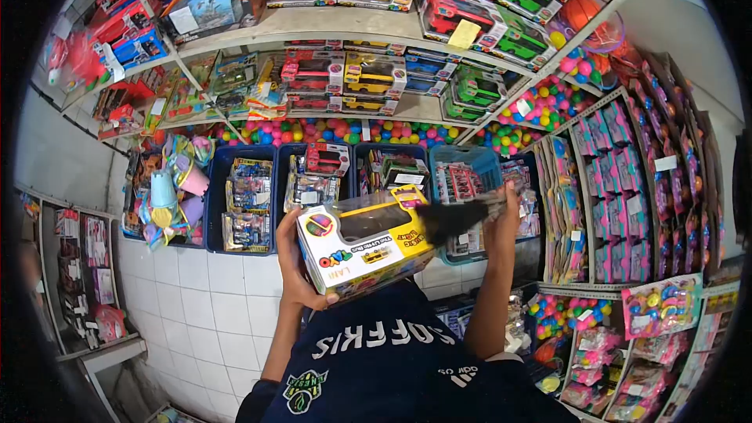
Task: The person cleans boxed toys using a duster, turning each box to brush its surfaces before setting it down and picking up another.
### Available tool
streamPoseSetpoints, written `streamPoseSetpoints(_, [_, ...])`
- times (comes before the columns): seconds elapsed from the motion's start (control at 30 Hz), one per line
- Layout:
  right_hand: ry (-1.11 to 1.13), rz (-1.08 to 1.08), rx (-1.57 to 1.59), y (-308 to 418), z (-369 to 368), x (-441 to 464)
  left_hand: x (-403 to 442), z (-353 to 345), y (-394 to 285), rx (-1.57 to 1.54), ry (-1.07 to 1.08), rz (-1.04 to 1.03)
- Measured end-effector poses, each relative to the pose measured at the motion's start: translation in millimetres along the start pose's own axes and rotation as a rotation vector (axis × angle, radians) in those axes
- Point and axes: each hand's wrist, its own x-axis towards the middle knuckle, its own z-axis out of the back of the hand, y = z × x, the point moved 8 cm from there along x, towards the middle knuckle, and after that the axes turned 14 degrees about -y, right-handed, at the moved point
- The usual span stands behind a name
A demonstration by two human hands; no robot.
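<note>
Got my left hand clamped round one end of the box in front of the shirt, probably so the other end's free for the duster gripped in my right hand.

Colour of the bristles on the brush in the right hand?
Bristles: black. Head view, the only one, shows them.
</note>
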Motion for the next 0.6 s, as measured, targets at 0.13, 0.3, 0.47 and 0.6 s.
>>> streamPoseSetpoints(0.13, [0.199, -0.188, 0.026, -1, -7, -17, 7, 0, -4, -0.037, -0.050, -0.025])
streamPoseSetpoints(0.3, [0.097, -0.152, 0.149, -11, -1, -4, 13, 9, 14, -0.189, -0.134, 0.051])
streamPoseSetpoints(0.47, [0.238, -0.357, 0.243, -67, 16, 13, 23, 3, 23, -0.585, 0.024, 0.169])
streamPoseSetpoints(0.6, [-0.068, -0.380, 0.089, -76, -15, -34, 17, -7, 46, -0.824, 0.170, 0.337])
